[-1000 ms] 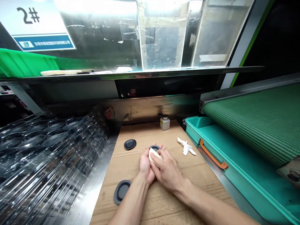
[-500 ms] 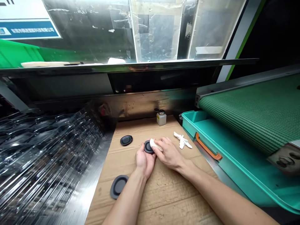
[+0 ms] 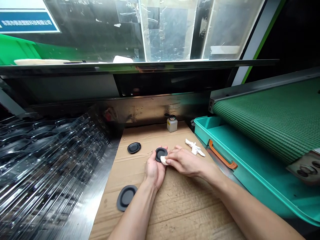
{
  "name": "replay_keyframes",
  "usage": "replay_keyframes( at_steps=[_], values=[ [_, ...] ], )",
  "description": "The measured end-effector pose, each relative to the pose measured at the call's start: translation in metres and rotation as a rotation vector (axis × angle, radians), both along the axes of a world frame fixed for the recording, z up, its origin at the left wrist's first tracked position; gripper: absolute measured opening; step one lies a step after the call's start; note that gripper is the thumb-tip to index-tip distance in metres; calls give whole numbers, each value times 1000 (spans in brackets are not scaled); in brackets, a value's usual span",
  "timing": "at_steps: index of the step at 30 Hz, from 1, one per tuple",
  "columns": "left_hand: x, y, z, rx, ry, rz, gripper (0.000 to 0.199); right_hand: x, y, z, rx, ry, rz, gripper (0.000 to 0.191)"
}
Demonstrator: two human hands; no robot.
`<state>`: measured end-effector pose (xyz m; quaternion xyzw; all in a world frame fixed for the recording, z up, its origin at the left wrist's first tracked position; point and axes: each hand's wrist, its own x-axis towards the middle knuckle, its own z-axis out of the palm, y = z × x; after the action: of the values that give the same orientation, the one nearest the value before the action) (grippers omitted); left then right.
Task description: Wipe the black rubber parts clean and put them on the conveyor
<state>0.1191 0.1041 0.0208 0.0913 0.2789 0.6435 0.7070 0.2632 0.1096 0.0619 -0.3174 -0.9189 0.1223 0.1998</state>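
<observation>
A round black part with a raised ring (image 3: 160, 153) rests in the palm of my left hand (image 3: 154, 168), the thumb at its left edge. Pinched in the fingers of my right hand (image 3: 183, 161) is a small white pad (image 3: 163, 160), which touches the part's lower right edge. Another black part (image 3: 134, 147) lies on the cardboard sheet (image 3: 190, 206) to the left. Nearer to me, beside my left forearm, is a larger dark grey part (image 3: 126, 197). A crumpled white cloth (image 3: 195, 147) lies to the right of my right hand.
A small whitish bottle (image 3: 172, 124) stands at the far end of the cardboard. To the right, a teal bin (image 3: 246, 166) with an orange handle (image 3: 222, 156) sits under a green conveyor belt (image 3: 275, 116). Clear plastic trays (image 3: 50, 166) are stacked at the left. A metal shelf (image 3: 150, 66) crosses behind.
My right hand has moved the white pad from the part's upper right edge down to its lower right edge. The part in my left hand has shifted slightly right and up.
</observation>
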Motion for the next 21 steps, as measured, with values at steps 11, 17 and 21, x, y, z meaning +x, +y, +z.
replay_keyframes(
  at_steps=[11, 17, 21],
  values=[
    [-1, 2, -2, -8, 12, -29, 29, 4, 0, 1, 39, -16, -62, 26],
    [-1, 0, -1, 14, 34, -36, 33, -9, 0, -18, 62, 97, -163, 18],
    [0, 0, 1, 39, 46, -44, 32, -8, 10, -28, 10, 281, -406, 47]
  ],
)
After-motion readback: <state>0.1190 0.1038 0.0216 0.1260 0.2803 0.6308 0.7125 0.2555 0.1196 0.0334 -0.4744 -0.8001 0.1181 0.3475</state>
